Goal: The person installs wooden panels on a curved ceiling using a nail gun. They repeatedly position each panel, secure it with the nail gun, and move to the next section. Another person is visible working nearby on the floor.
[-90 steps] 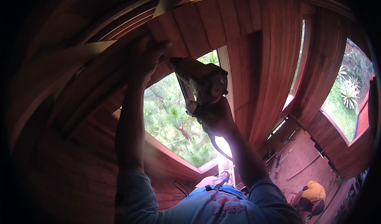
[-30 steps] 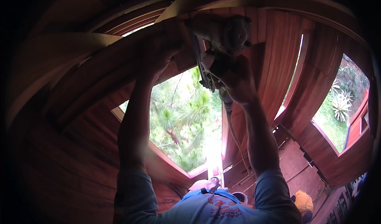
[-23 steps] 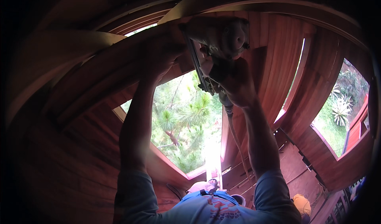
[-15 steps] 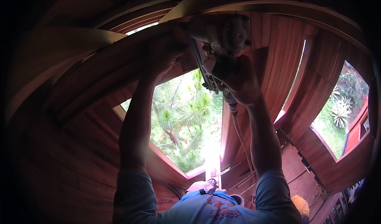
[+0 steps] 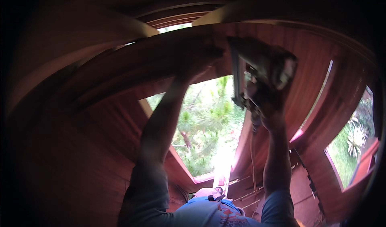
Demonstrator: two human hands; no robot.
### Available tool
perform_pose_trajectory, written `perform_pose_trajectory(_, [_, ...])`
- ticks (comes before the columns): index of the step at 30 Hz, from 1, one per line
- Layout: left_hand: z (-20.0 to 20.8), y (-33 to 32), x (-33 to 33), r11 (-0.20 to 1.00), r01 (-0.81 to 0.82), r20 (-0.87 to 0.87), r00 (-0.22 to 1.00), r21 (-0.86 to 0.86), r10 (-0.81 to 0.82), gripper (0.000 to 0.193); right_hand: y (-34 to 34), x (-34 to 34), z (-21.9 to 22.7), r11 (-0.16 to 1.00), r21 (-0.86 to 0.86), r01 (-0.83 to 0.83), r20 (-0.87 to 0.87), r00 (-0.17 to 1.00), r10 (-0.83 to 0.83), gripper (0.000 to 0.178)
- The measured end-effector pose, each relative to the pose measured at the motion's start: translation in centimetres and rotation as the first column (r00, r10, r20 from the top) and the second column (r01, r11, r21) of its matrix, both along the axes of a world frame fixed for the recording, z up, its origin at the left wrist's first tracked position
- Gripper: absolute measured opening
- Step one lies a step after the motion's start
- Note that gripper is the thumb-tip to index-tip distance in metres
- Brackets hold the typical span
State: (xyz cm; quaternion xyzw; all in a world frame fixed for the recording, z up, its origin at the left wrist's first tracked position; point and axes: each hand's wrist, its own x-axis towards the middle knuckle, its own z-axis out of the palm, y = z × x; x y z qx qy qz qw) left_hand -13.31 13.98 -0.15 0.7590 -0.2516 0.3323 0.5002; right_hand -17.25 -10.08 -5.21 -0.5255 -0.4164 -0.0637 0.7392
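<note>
A corded power tool [image 5: 265, 58], grey and dusty with a long flat base plate, hangs overhead in front of me; it looks like a circular saw. My right hand [image 5: 269, 106] is wrapped round its rear handle, and the base plate faces left, standing apart from the curved beam. My left hand [image 5: 197, 62] is raised against the curved wooden beam [image 5: 140, 66], left of the tool. Deep shadow hides most of its fingers. The tool's cord [image 5: 253, 158] drops from the handle past my right forearm.
Reddish wooden boards [image 5: 313, 62] line the curved wall. Below the beam, an angular window opening [image 5: 209, 122] shows pine branches; another opening [image 5: 354, 138] is at the right. Pale curved ribs [image 5: 60, 62] cross the upper left. Gapped planks [image 5: 301, 187] lie low at the right.
The view has shifted, so the scene sits farther right and lower. The tool has swung right, away from the beam, and is blurred; my left hand stays raised at the beam.
</note>
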Motion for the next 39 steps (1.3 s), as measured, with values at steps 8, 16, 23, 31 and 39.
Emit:
perform_pose_trajectory(8, [0.4, 0.3, -3.5, 0.990, -0.142, 0.010, 0.990, -0.009, 0.142, 0.032, -0.7, -0.9, -10.9, 0.997, 0.073, 0.009, -0.126, 0.992, 0.000, 0.024])
perform_pose_trajectory(16, [-2.6, 4.7, -13.4, 0.860, -0.510, 0.076, 0.857, -0.029, 0.510, 0.033, -3.1, -0.8, -21.9, 0.973, -0.225, 0.057, -0.137, 0.987, -0.089, 0.031])
perform_pose_trajectory(23, [1.7, 12.6, -22.7, 0.329, -0.944, 0.681, 0.245, 0.007, 0.690, 0.035, -1.6, -5.3, -18.8, 0.980, -0.150, -0.127, -0.416, 0.908, 0.054, 0.027])
perform_pose_trajectory(31, [6.7, 15.0, -25.7, -0.064, -0.875, 0.570, 0.255, 0.480, 0.781, 0.036, -1.8, -5.8, -20.4, 0.962, -0.209, -0.175, -0.456, 0.888, 0.062, 0.032])
perform_pose_trajectory(39, [8.1, 13.7, -26.5, -0.153, -0.801, 0.546, 0.241, 0.578, 0.802, 0.036, -2.7, -6.0, -22.7, 0.968, -0.153, -0.198, -0.512, 0.854, 0.094, 0.021])
